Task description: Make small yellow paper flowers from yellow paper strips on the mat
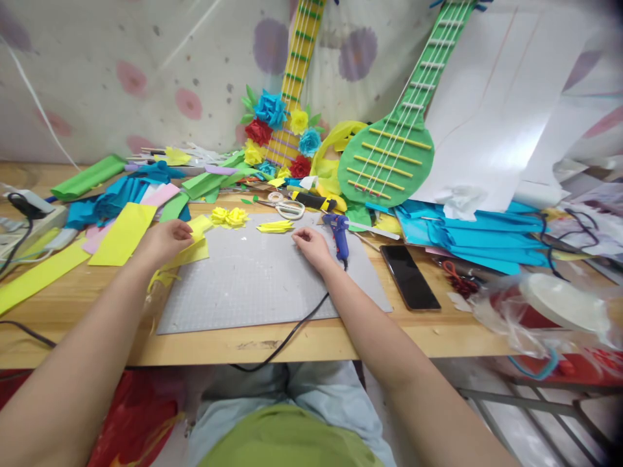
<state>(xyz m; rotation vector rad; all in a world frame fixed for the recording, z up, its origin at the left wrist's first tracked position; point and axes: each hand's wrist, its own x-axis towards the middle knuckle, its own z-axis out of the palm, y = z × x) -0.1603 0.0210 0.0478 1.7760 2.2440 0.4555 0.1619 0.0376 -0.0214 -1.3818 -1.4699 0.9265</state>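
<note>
My left hand is at the left edge of the grey cutting mat, its fingers curled together beside folded yellow crepe paper. Whether anything is between those fingertips is hidden. On the mat's right half, my right hand has thumb and fingers drawn together; anything they hold is too small to make out. Just beyond it lies a small stack of yellow paper pieces. Yellow paper flowers sit at the mat's far left. A blue glue gun rests right of my right hand.
Scissors lie behind the mat. A green paper-covered lute shape and a yellow one with flowers lean at the back. A phone lies right, near blue paper. A black cord crosses the mat's front edge.
</note>
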